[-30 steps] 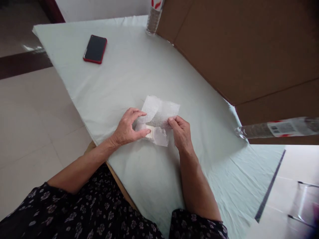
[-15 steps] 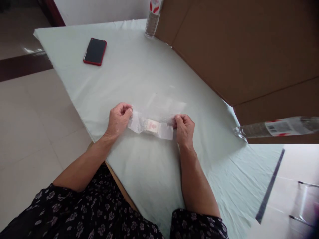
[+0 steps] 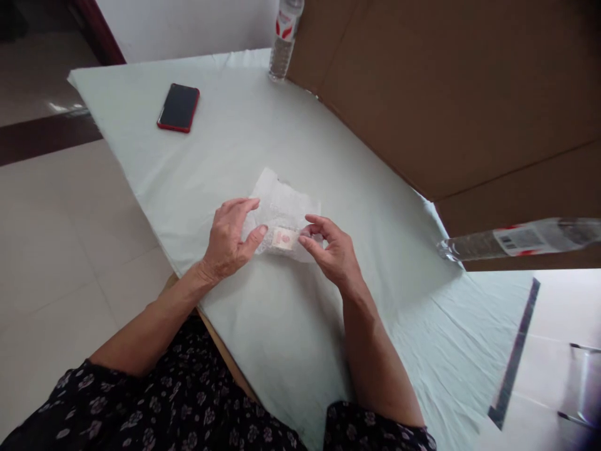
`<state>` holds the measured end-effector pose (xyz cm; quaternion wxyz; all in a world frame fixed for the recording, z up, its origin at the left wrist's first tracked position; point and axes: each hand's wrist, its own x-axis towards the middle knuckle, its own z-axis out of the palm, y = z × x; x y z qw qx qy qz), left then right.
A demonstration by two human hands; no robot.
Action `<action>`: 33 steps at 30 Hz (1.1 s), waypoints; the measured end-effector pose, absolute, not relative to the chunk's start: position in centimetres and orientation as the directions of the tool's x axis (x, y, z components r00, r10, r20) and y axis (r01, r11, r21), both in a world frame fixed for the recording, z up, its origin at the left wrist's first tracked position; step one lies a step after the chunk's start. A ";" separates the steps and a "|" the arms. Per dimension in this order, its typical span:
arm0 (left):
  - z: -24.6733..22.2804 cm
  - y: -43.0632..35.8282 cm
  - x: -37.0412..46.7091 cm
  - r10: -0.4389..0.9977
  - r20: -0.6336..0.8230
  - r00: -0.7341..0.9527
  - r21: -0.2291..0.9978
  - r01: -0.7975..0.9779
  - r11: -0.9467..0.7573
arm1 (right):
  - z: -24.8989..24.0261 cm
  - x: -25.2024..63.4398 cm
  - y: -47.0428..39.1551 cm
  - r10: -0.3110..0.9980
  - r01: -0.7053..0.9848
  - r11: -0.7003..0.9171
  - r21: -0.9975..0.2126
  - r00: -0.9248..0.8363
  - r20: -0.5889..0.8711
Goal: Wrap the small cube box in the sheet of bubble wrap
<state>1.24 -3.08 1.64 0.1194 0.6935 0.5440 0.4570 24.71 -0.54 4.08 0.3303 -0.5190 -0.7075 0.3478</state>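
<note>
A sheet of translucent white wrap [image 3: 287,203] lies on the pale green tablecloth in front of me. On its near part sits a small cream block with a reddish print [image 3: 284,238]. My left hand [image 3: 233,235] is at the wrap's left side, thumb and fingers apart, with the thumb tip beside the block. My right hand [image 3: 330,245] is at the right side, its thumb and fingers spread, fingertips close to the block's right end. Neither hand grips anything that I can see.
A phone in a red case [image 3: 179,108] lies at the back left of the table [image 3: 225,131]. A large brown cardboard panel [image 3: 422,100] stands along the right, with one water bottle [image 3: 283,44] at its far end and another [image 3: 516,241] at its near end.
Both hands have let go of the wrap's ends, opened and moved inward toward the block. The wrap's far part now lies further left and looks more crumpled. The view has shifted slightly.
</note>
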 end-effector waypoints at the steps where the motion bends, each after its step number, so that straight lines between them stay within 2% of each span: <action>1: 1.9 -3.3 1.1 0.866 0.500 0.029 0.648 0.651 -0.396 | 4.3 24.7 -0.7 0.956 0.486 0.237 -0.841 -0.272 0.113; 4: 2.7 -4.0 0.1 0.877 0.461 0.133 0.668 0.599 -0.441 | 5.5 25.0 -1.6 0.897 0.430 0.261 -0.864 -0.439 0.053; 7: 3.1 -5.0 -1.1 0.879 0.379 0.290 0.673 0.566 -0.477 | 6.1 25.6 -3.2 0.748 0.437 0.216 -0.873 -0.649 -0.140; 9: 3.1 -5.7 -1.6 0.882 0.325 0.342 0.613 0.634 -0.472 | 5.8 26.1 -4.3 0.674 0.474 0.184 -0.861 -0.699 -0.240; 10: 3.0 -5.9 -1.7 0.883 0.313 0.350 0.570 0.675 -0.469 | 5.6 26.3 -4.8 0.682 0.494 0.177 -0.851 -0.685 -0.256; 12: 3.1 -6.0 -1.4 0.878 0.325 0.352 0.485 0.735 -0.474 | 5.0 26.5 -5.3 0.780 0.530 0.187 -0.827 -0.592 -0.204; 14: 3.3 -5.7 -0.6 0.860 0.354 0.367 0.424 0.757 -0.497 | 4.5 26.2 -5.2 0.890 0.563 0.237 -0.792 -0.452 -0.055; 17: 3.2 -4.8 0.6 0.836 0.334 0.435 0.374 0.753 -0.541 | 3.3 24.9 -3.7 0.920 0.616 0.370 -0.696 -0.350 0.178; 19: 2.5 -4.3 1.2 0.844 0.240 0.480 0.365 0.761 -0.537 | 2.2 23.8 -2.4 0.891 0.645 0.443 -0.623 -0.391 0.229; 22: 0.9 -3.9 1.3 0.868 0.044 0.494 0.362 0.802 -0.475 | 0.6 23.0 -1.1 0.875 0.673 0.466 -0.575 -0.445 0.188; 25: -0.3 -4.0 1.0 0.863 -0.037 0.503 0.357 0.814 -0.459 | 0.2 24.7 -1.3 0.912 0.702 0.406 -0.585 -0.352 0.210; 28: -0.4 -4.2 0.8 0.858 -0.072 0.508 0.349 0.819 -0.455 | 0.7 28.7 -2.1 0.961 0.754 0.257 -0.605 -0.132 0.244; 31: -0.1 -4.2 0.8 0.855 -0.100 0.508 0.336 0.826 -0.452 | 0.6 33.3 -2.8 0.984 0.789 0.060 -0.611 0.057 0.170; 33: -0.1 -4.2 0.8 0.857 -0.088 0.507 0.331 0.827 -0.455 | 0.2 35.3 -3.3 0.986 0.809 -0.014 -0.588 0.107 0.124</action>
